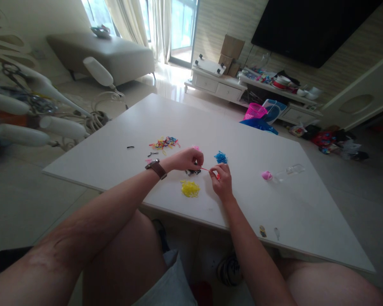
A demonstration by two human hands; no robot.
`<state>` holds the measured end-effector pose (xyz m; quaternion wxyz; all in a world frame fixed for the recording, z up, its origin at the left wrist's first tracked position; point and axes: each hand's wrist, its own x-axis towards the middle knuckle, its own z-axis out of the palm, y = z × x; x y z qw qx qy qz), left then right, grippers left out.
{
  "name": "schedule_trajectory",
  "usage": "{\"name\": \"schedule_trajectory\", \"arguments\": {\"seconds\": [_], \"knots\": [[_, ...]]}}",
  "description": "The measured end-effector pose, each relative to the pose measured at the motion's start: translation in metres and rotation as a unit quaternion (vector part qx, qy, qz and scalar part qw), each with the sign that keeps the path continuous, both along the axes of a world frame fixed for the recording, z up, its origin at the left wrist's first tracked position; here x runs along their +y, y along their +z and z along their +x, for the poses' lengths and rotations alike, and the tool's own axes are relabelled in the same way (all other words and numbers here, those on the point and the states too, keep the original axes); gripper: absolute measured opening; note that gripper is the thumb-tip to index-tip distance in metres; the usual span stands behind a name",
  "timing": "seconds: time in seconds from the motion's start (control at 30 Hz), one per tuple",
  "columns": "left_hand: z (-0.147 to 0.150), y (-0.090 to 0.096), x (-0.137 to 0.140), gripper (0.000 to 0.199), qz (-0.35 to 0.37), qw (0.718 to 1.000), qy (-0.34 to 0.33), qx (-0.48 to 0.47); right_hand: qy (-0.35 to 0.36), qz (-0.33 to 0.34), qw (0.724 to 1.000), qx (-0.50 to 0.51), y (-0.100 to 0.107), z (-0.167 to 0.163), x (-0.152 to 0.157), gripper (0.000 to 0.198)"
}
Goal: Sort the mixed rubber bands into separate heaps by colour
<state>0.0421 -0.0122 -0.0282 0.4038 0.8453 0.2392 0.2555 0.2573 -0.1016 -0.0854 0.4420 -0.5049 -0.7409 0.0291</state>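
Note:
Between my two hands a thin red rubber band (204, 169) is pulled straight, an end pinched in each. My left hand (191, 159), with a watch (157, 168) on its wrist, is closed above a pile of black bands (192, 172). The fingers of my right hand (221, 180) are pinched over some red bands (218, 176), mostly hidden. Nearer me lies a yellow pile (190, 188). A blue pile (221, 157) sits just beyond my right hand, and a pink pile (196, 148) shows partly behind my left. Farther left is a mixed-colour pile (164, 143).
All this lies on a white table (261, 148). On its right are a pink object (267, 175) and a clear container (295, 169); a small yellow figure (262, 231) lies near the front edge. Stray black pieces (152, 154) are at left. White lamp arms (98, 71) stand beyond the left edge.

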Motion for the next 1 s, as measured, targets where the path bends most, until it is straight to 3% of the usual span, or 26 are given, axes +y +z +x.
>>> {"name": "schedule_trajectory", "arguments": {"seconds": [0.33, 0.67, 1.0], "knots": [[0.003, -0.007, -0.008, 0.005, -0.011, 1.0, 0.007, 0.003, 0.014, 0.007, 1.0, 0.006, 0.002, -0.003, -0.003, 0.012], [0.006, 0.002, -0.016, 0.004, -0.002, 1.0, 0.014, -0.014, 0.002, 0.017, 1.0, 0.0, 0.005, -0.003, -0.005, 0.005], [0.009, -0.001, -0.018, 0.002, 0.008, 1.0, 0.007, -0.014, 0.013, 0.021, 1.0, -0.002, 0.005, -0.003, -0.005, 0.019]]}}
